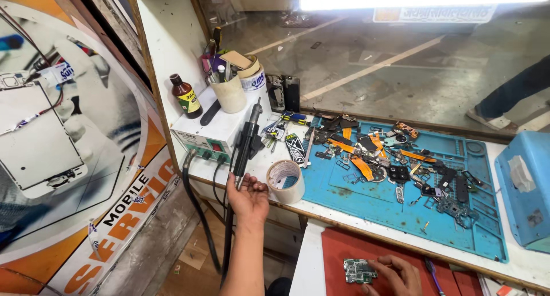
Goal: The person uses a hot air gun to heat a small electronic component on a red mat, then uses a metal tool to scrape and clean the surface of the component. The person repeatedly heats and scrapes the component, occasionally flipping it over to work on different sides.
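My left hand (247, 197) reaches up to the black hot-air handpiece (247, 139), fingers closed around its lower end where the hose leaves it. The handpiece rests in its holder on the side of the white rework station (210, 134). My right hand (394, 275) lies low on a red mat (349, 252), fingertips pinching a small green circuit board (358, 271). A roll of clear tape (286, 181) stands just right of my left hand.
A blue repair mat (395, 207) carries several phone parts, flex cables and screws. On the station stand a brown bottle (187, 95) and a cup of tools (229, 89). A blue box (526, 184) sits at the right. Behind the glass, a person's leg (507, 95) is visible.
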